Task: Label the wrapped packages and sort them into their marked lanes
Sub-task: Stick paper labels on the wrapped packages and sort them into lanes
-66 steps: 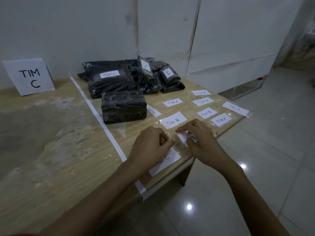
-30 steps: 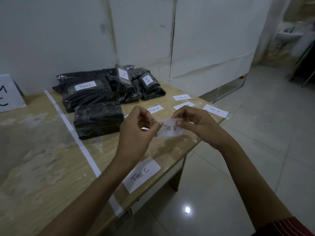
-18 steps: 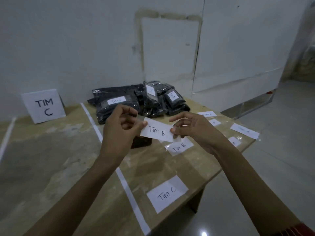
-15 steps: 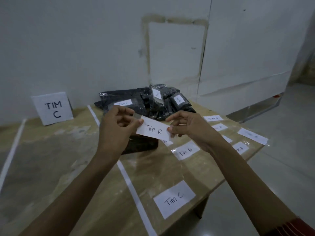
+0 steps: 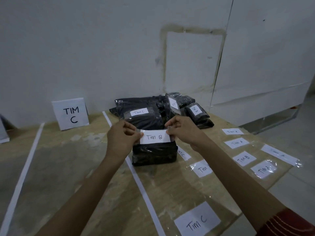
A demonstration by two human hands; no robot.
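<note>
moved: both hands carried the white paper label reading "tim b" [image 5: 155, 137] from the air down onto the black plastic-wrapped rectangular package [image 5: 154, 155] on the wooden table [image 5: 68, 159].
left hand: the left hand [image 5: 121, 140] pinches the left end of the label between thumb and fingers.
right hand: the right hand [image 5: 184, 132] pinches the right end in the same way.
label: lies along the near top edge of the package; whether it already sticks, i cannot tell.
package: near the table's middle, just right of the white tape line [image 5: 141, 184], in front of the pile of black wrapped packages [image 5: 144, 116] at the far edge.
lane sign: the white standing card "tim c" [image 5: 70, 114] is at the far edge, left of the tape line.
spare labels: white slips under clear tape [image 5: 237, 143] lie along the right edge; one "tim c" slip [image 5: 196, 222] is at the near edge.
</note>
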